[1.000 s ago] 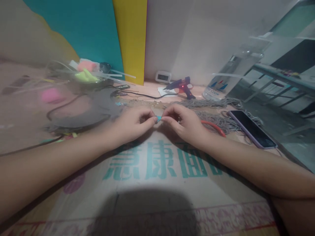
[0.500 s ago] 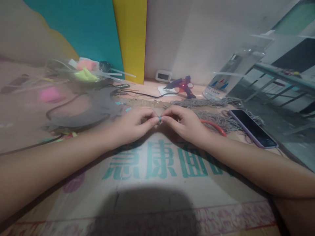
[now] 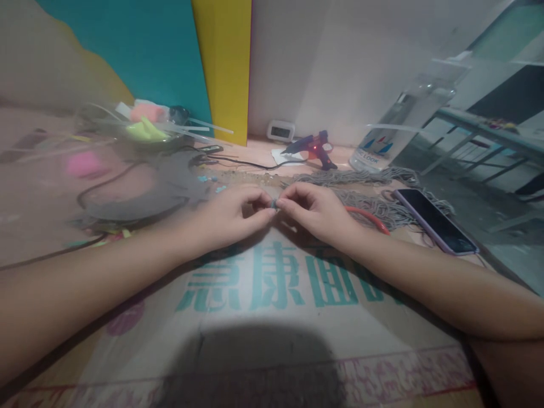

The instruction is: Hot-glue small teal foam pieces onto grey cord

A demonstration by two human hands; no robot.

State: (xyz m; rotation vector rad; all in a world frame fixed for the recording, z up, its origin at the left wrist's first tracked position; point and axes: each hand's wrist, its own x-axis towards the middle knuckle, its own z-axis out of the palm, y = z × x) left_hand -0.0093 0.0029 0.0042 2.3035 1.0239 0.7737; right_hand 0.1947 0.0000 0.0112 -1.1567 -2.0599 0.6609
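Observation:
My left hand (image 3: 242,211) and my right hand (image 3: 312,208) meet fingertip to fingertip over the printed cardboard (image 3: 272,334). Thumb and forefinger of each are pinched together on a tiny grey-green piece (image 3: 274,203). Its kind is too small to make out, and the fingertips cover most of it. Small light-blue pieces (image 3: 221,188) lie just beyond my left hand. Behind my right wrist rests a heap of grey cord (image 3: 369,205), with a red curved handle (image 3: 369,218) in front of it.
A glue gun (image 3: 312,148) with a lit red light stands at the back beside a small white digital display (image 3: 281,131). To the right are a clear bottle (image 3: 382,141) and a phone (image 3: 436,220). A bowl of coloured bits (image 3: 147,130) sits at the left.
The tiny piece between my fingertips has turned and shows greyer than before. My fingers shifted slightly around it; both arms stay nearly in place.

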